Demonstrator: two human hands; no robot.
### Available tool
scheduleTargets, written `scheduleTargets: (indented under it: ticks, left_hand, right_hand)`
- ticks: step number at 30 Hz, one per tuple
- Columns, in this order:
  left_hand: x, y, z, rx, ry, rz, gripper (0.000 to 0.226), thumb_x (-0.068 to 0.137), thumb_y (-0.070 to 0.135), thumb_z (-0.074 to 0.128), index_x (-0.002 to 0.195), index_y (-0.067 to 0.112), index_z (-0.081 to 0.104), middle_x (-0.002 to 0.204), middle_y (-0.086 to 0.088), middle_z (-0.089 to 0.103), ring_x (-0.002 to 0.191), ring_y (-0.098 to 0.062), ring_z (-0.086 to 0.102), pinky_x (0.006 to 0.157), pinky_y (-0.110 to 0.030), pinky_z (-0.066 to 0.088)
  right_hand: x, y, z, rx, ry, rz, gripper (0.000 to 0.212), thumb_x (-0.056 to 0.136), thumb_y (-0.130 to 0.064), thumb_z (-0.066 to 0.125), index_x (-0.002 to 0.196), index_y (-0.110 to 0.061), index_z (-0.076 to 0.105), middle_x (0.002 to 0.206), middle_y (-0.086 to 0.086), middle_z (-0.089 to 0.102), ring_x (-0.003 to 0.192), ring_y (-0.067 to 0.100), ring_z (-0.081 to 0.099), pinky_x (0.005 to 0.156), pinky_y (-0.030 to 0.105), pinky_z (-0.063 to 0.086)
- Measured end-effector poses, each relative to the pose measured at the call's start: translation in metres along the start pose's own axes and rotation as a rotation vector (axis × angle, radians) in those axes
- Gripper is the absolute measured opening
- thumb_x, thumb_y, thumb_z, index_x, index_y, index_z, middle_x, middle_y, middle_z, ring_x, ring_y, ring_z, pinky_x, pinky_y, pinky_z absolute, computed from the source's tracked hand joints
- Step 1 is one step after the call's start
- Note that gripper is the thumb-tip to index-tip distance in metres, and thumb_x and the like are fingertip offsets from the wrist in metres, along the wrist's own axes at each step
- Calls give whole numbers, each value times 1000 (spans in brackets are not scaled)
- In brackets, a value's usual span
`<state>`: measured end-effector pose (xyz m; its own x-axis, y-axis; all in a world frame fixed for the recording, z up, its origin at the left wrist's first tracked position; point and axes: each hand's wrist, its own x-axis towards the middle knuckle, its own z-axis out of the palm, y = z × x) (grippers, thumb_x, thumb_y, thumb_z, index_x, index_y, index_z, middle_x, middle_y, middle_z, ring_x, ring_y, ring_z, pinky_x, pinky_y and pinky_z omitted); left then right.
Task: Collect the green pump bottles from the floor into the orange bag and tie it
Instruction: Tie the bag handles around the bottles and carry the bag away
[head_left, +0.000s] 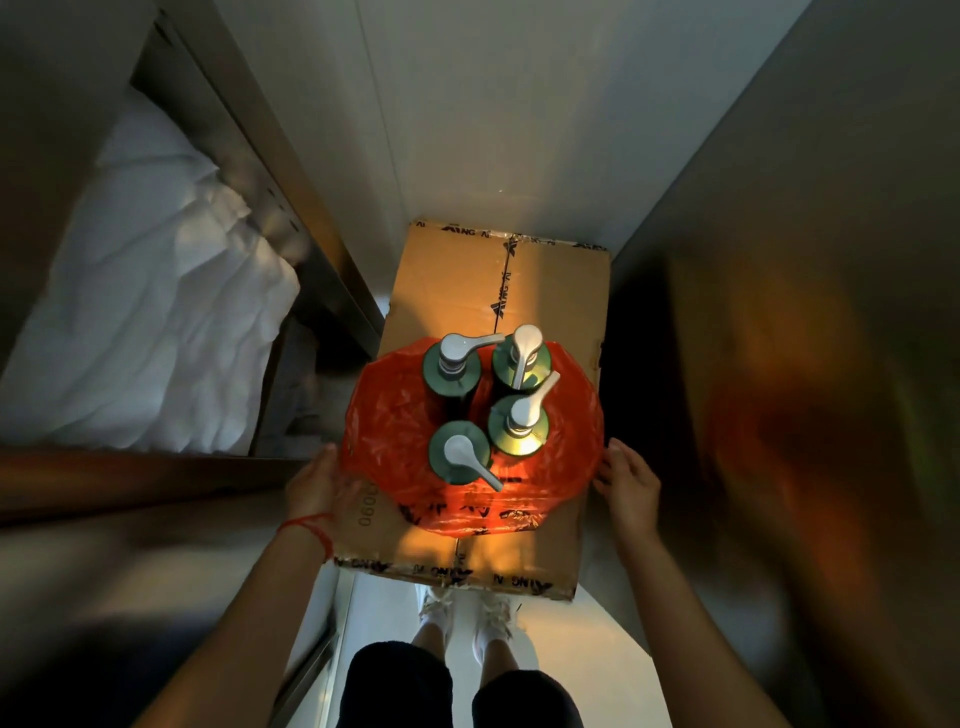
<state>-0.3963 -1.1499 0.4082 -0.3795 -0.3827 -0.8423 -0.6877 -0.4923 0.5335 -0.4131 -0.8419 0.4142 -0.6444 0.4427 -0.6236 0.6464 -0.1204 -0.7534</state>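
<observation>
Several green pump bottles with silver pump heads stand upright inside the open orange bag (395, 415), which sits on a taped cardboard box (550, 296). The nearest bottle (460, 452) is at the front left, another bottle (519, 431) at the front right, and two more stand behind them. My left hand (319, 486) rests at the bag's left rim, fingers touching the plastic. My right hand (626, 478) is at the bag's right rim with fingers loosely bent toward it. Whether either hand grips the plastic is unclear.
A metal shelf frame (291, 218) with white bedding (156, 291) stands at the left. A dark panel (779, 312) closes the right side and a pale wall (493, 104) the back. My feet in white shoes (467, 613) stand on the light floor below the box.
</observation>
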Motion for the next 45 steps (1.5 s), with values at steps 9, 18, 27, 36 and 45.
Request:
scheduleTargets:
  ticks: [9, 18, 27, 36, 45]
  left_hand:
    - [2, 7, 5, -191, -101, -68, 38, 92, 13, 48, 129, 3, 43, 119, -15, 55, 114, -25, 50, 104, -39, 37]
    - [-13, 26, 4, -229, -201, 56, 24, 86, -2, 51, 107, 6, 59, 73, 1, 74, 72, -6, 68, 71, -21, 57]
    - [-72, 53, 5, -348, -311, 205, 31, 84, -9, 48, 81, 10, 73, 76, -3, 75, 76, -10, 70, 66, -19, 56]
    - [-128, 89, 13, -329, -352, 336, 25, 82, -9, 50, 91, 9, 65, 78, -7, 75, 79, -15, 70, 68, -21, 57]
    - [-175, 130, 18, -305, -410, 516, 28, 75, -4, 56, 83, 17, 73, 78, -1, 75, 83, -15, 70, 70, -22, 56]
  right_hand:
    - [1, 3, 5, 256, -36, 221, 15, 91, -20, 52, 95, -13, 64, 88, 6, 69, 75, 15, 68, 56, 23, 53]
    - [-14, -22, 0, 348, -73, 175, 16, 81, -1, 61, 94, -9, 67, 69, -4, 74, 68, 9, 68, 62, 21, 53]
    - [-44, -61, -13, 535, -120, 149, 13, 86, 0, 54, 93, -6, 64, 57, -1, 68, 57, 8, 65, 63, 20, 56]
    - [-76, -120, -17, 636, -278, 137, 14, 90, -5, 47, 87, -7, 61, 55, -3, 66, 55, 8, 65, 62, 21, 55]
    - [-105, -171, -24, 619, -458, -46, 8, 75, -14, 56, 78, -8, 61, 60, -2, 64, 67, 11, 65, 72, 24, 56]
